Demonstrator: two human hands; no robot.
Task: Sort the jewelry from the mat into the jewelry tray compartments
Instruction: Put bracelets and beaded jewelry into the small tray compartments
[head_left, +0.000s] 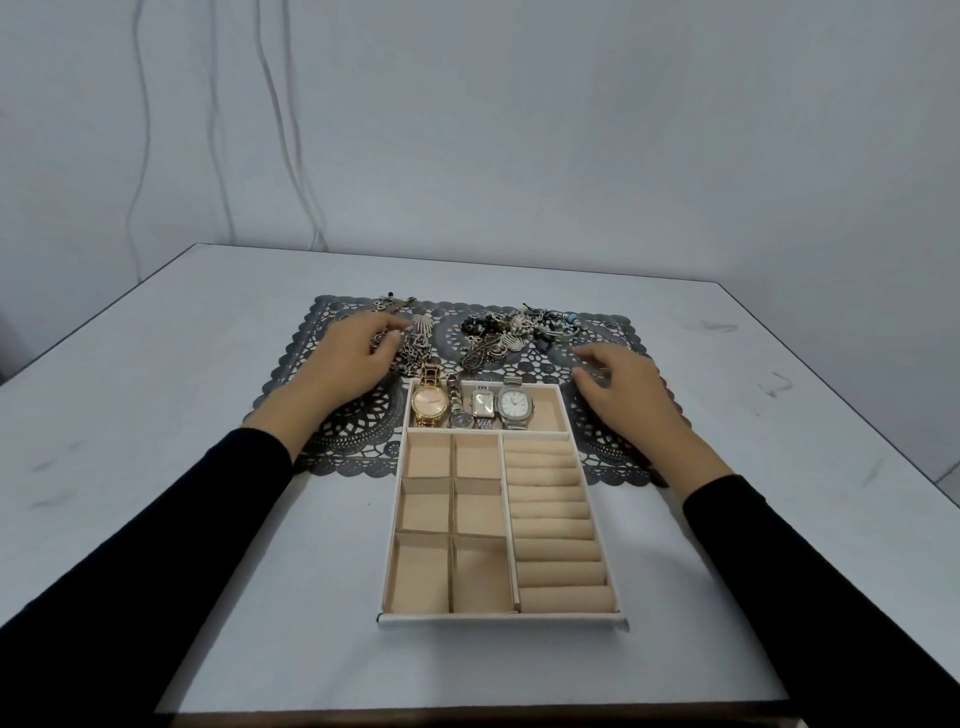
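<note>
A beige jewelry tray (503, 618) lies on the table, its far end on a dark lace mat (608, 452). Its far compartment holds several watches (475, 407). The square compartments and the ring rolls (553, 519) are bare. On the mat's far left lies a heap of chains (413, 349); a tangled pile of bracelets and beads (511, 332) lies at far centre. My left hand (349, 358) rests over the chains, fingers curled on them, though a grip is unclear. My right hand (621, 387) hovers over the mat right of the tray, fingers apart, holding nothing.
The white table (182, 415) ends in a front edge near me and a right edge. A pale wall with hanging cables (280, 130) stands behind it. A small ring-like piece (610, 327) lies at the mat's far right.
</note>
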